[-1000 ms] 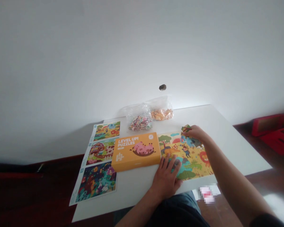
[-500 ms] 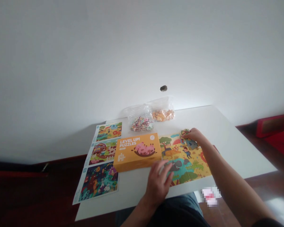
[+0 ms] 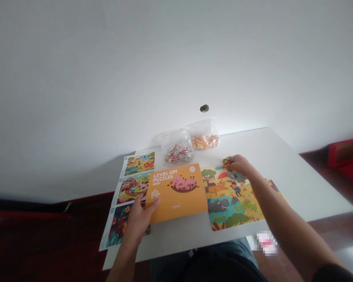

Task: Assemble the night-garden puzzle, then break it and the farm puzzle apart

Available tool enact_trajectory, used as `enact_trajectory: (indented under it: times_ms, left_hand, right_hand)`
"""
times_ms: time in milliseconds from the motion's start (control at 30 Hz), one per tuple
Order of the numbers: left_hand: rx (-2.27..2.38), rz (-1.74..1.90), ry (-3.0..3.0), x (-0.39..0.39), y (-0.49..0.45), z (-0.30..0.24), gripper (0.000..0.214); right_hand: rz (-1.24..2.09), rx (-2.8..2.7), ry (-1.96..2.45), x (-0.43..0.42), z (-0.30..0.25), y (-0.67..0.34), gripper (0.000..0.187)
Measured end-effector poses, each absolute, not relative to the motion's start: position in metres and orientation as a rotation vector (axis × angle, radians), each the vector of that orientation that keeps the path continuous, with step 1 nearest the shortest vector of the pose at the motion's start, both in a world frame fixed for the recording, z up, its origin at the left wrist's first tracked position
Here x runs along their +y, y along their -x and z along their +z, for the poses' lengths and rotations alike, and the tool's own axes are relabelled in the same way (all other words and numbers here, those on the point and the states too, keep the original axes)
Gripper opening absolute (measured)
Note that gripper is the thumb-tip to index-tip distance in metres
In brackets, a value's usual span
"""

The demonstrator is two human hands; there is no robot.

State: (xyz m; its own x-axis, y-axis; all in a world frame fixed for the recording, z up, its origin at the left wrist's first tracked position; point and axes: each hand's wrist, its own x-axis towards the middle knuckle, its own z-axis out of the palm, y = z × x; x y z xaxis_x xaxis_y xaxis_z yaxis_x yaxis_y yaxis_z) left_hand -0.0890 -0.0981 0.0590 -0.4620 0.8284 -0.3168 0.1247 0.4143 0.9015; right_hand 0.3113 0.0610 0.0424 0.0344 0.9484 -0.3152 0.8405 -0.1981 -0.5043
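My left hand [image 3: 137, 219] grips the near left corner of an orange puzzle box [image 3: 176, 199], thumb on the lid and fingers along the side. The box lid shows a pink pig and the words "LEVEL UP! PUZZLES". My right hand [image 3: 239, 163] pinches a small green and yellow puzzle piece [image 3: 228, 161] above the far edge of the partly joined jigsaw [image 3: 232, 203]. That jigsaw shows a hippo in water, a leopard, trees and a person. My right forearm hides part of its right side.
A picture sheet [image 3: 106, 239] with three scenes lies at the left, partly behind my left hand. Against the wall stand two clear bags of puzzle pieces, one with multicoloured pieces [image 3: 179, 153] and one with orange ones [image 3: 205, 141]. Red furniture [image 3: 345, 154] stands at the far right.
My left hand has moved left from the jigsaw's near edge to the box and taken hold of its corner. The box has shifted slightly. My right hand still holds the piece, now slightly higher.
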Motion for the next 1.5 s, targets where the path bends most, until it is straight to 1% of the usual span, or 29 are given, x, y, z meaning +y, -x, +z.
enact_trajectory:
  times_ms: [67, 133, 233, 300, 367, 400, 500, 567, 667, 733, 800, 833, 867, 933, 967, 1033, 1067, 1133, 1233, 1333, 1433, 1500]
  left_hand:
    - [1.709, 1.061, -0.658, -0.094, 0.091, 0.077, 0.062]
    - [1.562, 1.112, -0.554, -0.087, 0.096, 0.097, 0.055]
    - [1.443, 1.369, -0.524, -0.069, 0.103, 0.124, 0.045]
    - [1.321, 1.535, -0.582, -0.053, 0.105, 0.136, 0.04]
    - [1.147, 1.635, -0.659, -0.034, 0.104, 0.143, 0.035]
    - [1.056, 1.654, -0.71, -0.023, 0.103, 0.144, 0.036]
    - [1.007, 1.735, -0.895, 0.008, 0.094, 0.136, 0.05]
    - [1.15, 1.715, -0.999, 0.021, 0.086, 0.127, 0.058]
    - [1.428, 1.674, -1.268, 0.017, 0.067, 0.114, 0.054]
    - [1.506, 1.617, -1.512, -0.003, 0.049, 0.108, 0.041]
    - [1.461, 1.396, -1.805, -0.032, 0.026, 0.101, 0.023]
    - [1.378, 1.236, -1.937, -0.048, 0.013, 0.097, 0.017]
    - [1.295, 1.071, -2.029, -0.064, 0.001, 0.091, 0.017]
    - [1.095, 0.712, -2.182, -0.092, -0.022, 0.076, 0.024]
    - [1.008, 0.559, -2.26, -0.104, -0.031, 0.067, 0.032]
    - [0.912, 0.341, -2.403, -0.12, -0.045, 0.046, 0.06]
    - [0.933, 0.265, -2.45, -0.125, -0.05, 0.036, 0.069]
    - [1.013, 0.234, -2.495, -0.131, -0.056, 0.019, 0.07]
    - [1.102, 0.285, -2.521, -0.133, -0.061, 0.007, 0.059]
    - [1.132, 0.328, -2.528, -0.134, -0.063, 0.007, 0.054]
    - [1.123, 0.336, -2.531, -0.134, -0.064, 0.008, 0.051]
    - [1.133, 0.344, -2.528, -0.133, -0.065, 0.008, 0.048]
  right_hand:
    - [0.903, -1.959, 2.012, 0.057, 0.051, -0.308, 0.023]
    - [0.964, -2.174, 1.847, 0.053, 0.057, -0.3, 0.022]
    - [0.946, -2.552, 1.642, 0.044, 0.058, -0.282, 0.025]
    - [0.817, -2.682, 1.648, 0.04, 0.054, -0.27, 0.037]
    - [0.716, -2.71, 1.705, 0.038, 0.049, -0.261, 0.053]
    - [0.699, -2.706, 1.725, 0.039, 0.047, -0.26, 0.062]
    - [0.699, -2.677, 1.775, 0.048, 0.041, -0.261, 0.087]
    - [0.732, -2.688, 1.8, 0.056, 0.038, -0.264, 0.094]
    - [0.731, -2.76, 1.787, 0.066, 0.033, -0.269, 0.089]
    - [0.69, -2.8, 1.77, 0.069, 0.031, -0.271, 0.085]
    - [0.683, -2.8, 1.716, 0.069, 0.03, -0.271, 0.08]
    - [0.705, -2.787, 1.669, 0.068, 0.03, -0.272, 0.077]
    - [0.745, -2.768, 1.618, 0.068, 0.031, -0.272, 0.073]
    - [0.865, -2.719, 1.55, 0.068, 0.034, -0.274, 0.064]
    - [0.928, -2.694, 1.537, 0.068, 0.036, -0.275, 0.06]
    - [1.019, -2.648, 1.523, 0.07, 0.038, -0.279, 0.051]
    - [1.047, -2.626, 1.519, 0.072, 0.04, -0.281, 0.047]
    - [1.065, -2.582, 1.522, 0.076, 0.043, -0.286, 0.04]
    - [1.024, -2.511, 1.56, 0.082, 0.057, -0.29, 0.036]
    - [1.001, -2.459, 1.518, 0.084, 0.086, -0.283, 0.035]
    - [1.108, -2.45, 1.265, 0.077, 0.118, -0.253, 0.035]
    - [1.183, -2.443, 1.047, 0.067, 0.129, -0.221, 0.036]
